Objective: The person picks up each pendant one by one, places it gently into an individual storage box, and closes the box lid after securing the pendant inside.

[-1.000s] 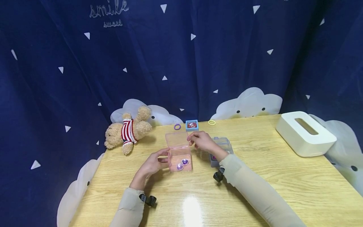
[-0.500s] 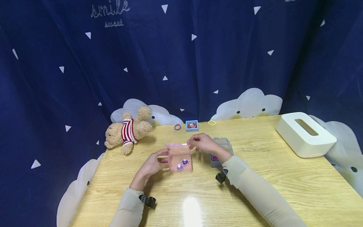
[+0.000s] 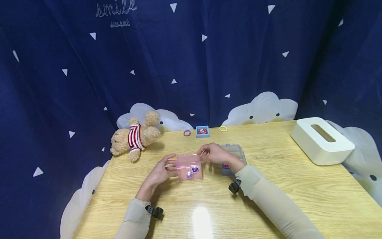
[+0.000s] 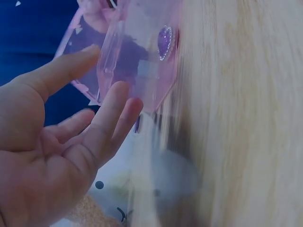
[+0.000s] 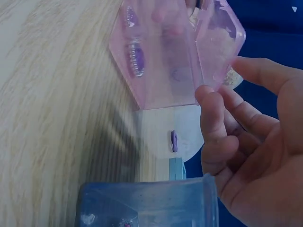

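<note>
A small translucent pink box stands on the wooden table, its hinged lid tilted partway over it. Two purple gem pieces with beaded silvery rims lie inside; the left wrist view shows one purple gem through the wall. My left hand is at the box's left side, fingers loosely extended, tips at its wall and lid edge. At the right side, my right hand has thumb and index finger at the lid's corner; in the right wrist view the thumb meets the lid rim, other fingers bent.
A bluish clear box with its lid up stands partly behind the right forearm. Farther back lie a purple ring, a blue-framed square and a yellow ring. A teddy bear lies left; a white tissue box stands right.
The pink lid has swung from upright down toward the person, over the box. My right hand has moved slightly down with it. The left hand has stayed beside the box.
</note>
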Demonstrator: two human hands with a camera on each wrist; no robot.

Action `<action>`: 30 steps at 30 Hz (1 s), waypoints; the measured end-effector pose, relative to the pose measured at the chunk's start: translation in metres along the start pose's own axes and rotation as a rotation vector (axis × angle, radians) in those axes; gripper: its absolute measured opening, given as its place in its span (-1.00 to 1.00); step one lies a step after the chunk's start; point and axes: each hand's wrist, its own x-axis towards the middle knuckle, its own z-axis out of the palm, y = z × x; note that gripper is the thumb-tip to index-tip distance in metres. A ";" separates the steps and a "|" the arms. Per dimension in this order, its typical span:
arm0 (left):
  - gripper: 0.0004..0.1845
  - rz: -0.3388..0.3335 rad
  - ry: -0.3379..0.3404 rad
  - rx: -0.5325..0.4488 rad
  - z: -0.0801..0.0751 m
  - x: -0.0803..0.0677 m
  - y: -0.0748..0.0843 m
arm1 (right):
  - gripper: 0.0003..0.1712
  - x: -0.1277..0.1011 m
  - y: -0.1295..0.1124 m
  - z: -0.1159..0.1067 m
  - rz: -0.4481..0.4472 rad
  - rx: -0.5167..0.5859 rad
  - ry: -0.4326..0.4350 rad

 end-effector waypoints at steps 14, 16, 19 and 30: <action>-0.26 0.047 -0.097 0.034 -0.006 -0.005 0.004 | -0.69 -0.001 0.003 0.004 -0.129 -0.184 0.012; -0.27 0.050 -0.101 0.028 -0.006 -0.004 0.003 | -0.68 -0.001 0.003 0.004 -0.126 -0.194 0.013; -0.27 0.046 -0.096 0.013 -0.005 -0.003 0.001 | -0.68 -0.002 0.002 0.005 -0.118 -0.205 0.017; -0.25 0.033 -0.059 0.049 -0.002 -0.003 0.000 | -0.67 -0.002 0.003 0.007 -0.117 -0.222 0.025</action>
